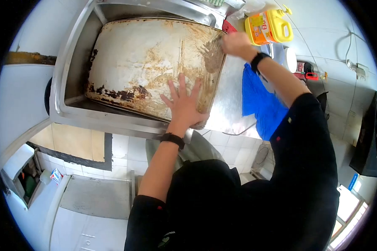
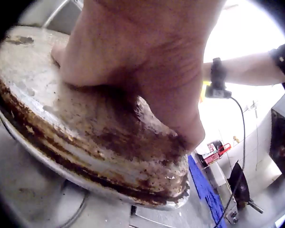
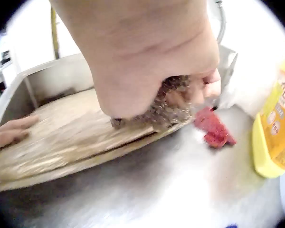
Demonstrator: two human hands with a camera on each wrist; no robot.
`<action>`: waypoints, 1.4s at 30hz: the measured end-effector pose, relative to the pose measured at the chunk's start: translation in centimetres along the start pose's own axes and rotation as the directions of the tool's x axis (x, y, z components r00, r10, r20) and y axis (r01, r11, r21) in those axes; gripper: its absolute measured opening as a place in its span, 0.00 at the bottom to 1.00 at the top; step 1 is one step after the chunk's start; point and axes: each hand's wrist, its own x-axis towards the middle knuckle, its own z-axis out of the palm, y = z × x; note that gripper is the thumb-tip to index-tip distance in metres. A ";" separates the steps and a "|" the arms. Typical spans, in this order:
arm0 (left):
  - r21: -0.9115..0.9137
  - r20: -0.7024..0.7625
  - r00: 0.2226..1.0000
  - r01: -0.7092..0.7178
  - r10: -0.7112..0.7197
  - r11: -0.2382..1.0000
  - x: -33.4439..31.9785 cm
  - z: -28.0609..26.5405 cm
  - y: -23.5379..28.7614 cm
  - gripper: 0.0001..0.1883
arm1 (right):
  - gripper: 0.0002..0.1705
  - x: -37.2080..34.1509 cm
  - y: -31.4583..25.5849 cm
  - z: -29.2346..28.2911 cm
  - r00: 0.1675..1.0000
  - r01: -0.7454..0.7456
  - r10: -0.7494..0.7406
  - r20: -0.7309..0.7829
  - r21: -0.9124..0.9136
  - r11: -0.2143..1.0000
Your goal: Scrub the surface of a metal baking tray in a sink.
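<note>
A large stained baking tray (image 1: 130, 54), with brown and rusty patches, lies bottom up across the steel sink (image 1: 59, 90). My left hand (image 1: 184, 102) rests on its near right part with fingers spread. In the left wrist view the heel of that hand sits by the rusty rim (image 2: 147, 187). My right hand (image 1: 237, 44) is at the tray's far right corner. Its fingers curl round a steel wool scourer (image 3: 156, 111), pressed on the tray's surface by the edge. Part of the scourer is hidden under the palm.
Right of the sink, a steel counter (image 1: 228, 96) holds a blue cloth (image 1: 259, 102) and a yellow pump jug (image 1: 269, 27). A red cloth (image 3: 213, 128) lies just past the tray's corner. Bottles (image 1: 310, 72) stand farther right, near the tiled wall.
</note>
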 end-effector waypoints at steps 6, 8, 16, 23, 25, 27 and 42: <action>-0.022 0.005 1.000 -0.017 0.017 1.000 0.2 -0.2 -0.1 0.64 | 0.16 -0.1 1.3 -0.1 0.994 -0.102 0.105 -0.035 0.077 0.992; -0.017 0.024 1.000 -0.013 0.014 1.000 0.4 -0.3 0.0 0.64 | 0.16 -2.4 -1.1 -0.4 0.998 -0.043 0.040 0.055 0.065 0.997; 0.012 0.070 0.998 -0.009 0.008 1.000 0.8 -0.1 0.1 0.64 | 0.15 0.3 1.5 0.2 0.975 -0.180 0.192 -0.110 0.110 0.977; 0.016 0.064 0.998 -0.010 0.009 1.000 0.7 -0.2 0.2 0.64 | 0.11 -3.3 -3.7 0.2 0.997 0.070 -0.072 0.030 0.052 0.996; 0.016 0.069 0.998 -0.010 0.009 1.000 0.7 -0.1 0.1 0.64 | 0.11 -0.9 -2.7 -0.6 1.000 -0.011 0.012 -0.010 0.071 0.997; 0.007 0.049 0.999 -0.016 0.016 1.000 0.6 0.1 -0.1 0.64 | 0.13 1.4 -2.0 -1.2 0.994 -0.099 0.099 -0.034 0.020 0.995; -0.062 -0.010 1.000 -0.025 0.025 0.998 0.5 0.2 -0.4 0.62 | 0.12 -2.5 -4.8 -0.7 0.994 -0.100 0.099 0.037 0.019 0.995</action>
